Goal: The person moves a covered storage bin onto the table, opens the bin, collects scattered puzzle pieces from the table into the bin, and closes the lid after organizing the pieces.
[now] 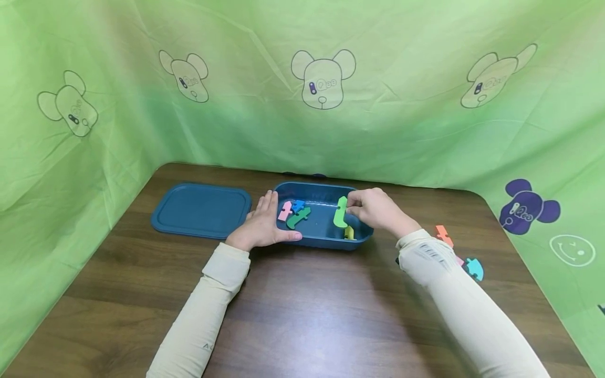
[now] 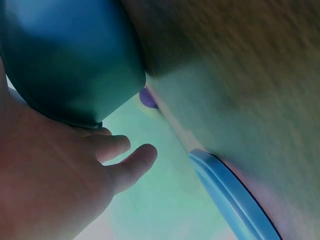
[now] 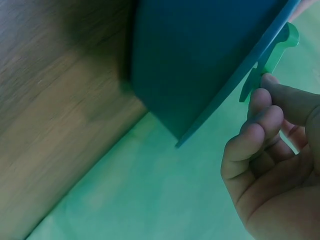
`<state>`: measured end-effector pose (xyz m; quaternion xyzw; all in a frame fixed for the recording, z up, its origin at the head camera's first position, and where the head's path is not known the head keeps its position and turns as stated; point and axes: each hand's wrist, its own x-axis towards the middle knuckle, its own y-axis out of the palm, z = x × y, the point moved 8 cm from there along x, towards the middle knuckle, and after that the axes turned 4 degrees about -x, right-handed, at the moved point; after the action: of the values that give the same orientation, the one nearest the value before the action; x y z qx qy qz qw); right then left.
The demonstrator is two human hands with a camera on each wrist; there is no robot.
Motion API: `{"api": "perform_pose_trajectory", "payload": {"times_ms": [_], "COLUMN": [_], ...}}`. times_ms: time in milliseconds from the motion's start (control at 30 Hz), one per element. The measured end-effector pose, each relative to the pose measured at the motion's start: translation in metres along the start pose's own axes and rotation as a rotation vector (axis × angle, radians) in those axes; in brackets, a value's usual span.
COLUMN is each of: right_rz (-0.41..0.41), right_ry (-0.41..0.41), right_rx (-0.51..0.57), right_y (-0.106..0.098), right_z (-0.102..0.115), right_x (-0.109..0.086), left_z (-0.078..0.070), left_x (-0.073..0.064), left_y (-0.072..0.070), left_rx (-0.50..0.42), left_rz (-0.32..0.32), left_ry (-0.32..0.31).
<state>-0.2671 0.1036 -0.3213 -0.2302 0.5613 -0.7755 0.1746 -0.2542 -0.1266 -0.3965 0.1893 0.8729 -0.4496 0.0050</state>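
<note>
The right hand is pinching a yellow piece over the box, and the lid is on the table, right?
Not quite: the head view shows the piece is light green, not yellow. The right hand is pinching it over the box, and the lid is on the table.

Green cloth with cartoon heads hangs behind a brown table.

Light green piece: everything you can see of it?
The light green piece is slim and smooth, plastic-looking, with a pointed tip, a side notch midway and a hooked opposite end. The right hand pinches it over the open blue box, hooked end toward the wearer. Whether it touches the yellow piece near that end, I can't tell.
</note>
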Motion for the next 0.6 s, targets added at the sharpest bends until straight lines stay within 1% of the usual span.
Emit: {"api": "perform_pose_trajectory", "payload": {"times_ms": [167,400,600], "right_rz": [0.01,0.032,0.051], "right_ry": [0.004,0.051,0.075], "right_rx": [0.0,0.013,0.031], "right_y": [0.004,0.013,0.02], "right_z": [0.01,0.021,0.031], "right_x": [0.007,0.017,0.024], "left_z": [0.001,0.001,0.001], "left_x": [0.001,0.001,0.002], "left_y": [0.0,0.001,0.0], "left_rx": [0.006,0.006,-0.003], "left_rz": [-0.004,-0.001,-0.004], "left_ry": [-0.001,0.004,0.006]}}
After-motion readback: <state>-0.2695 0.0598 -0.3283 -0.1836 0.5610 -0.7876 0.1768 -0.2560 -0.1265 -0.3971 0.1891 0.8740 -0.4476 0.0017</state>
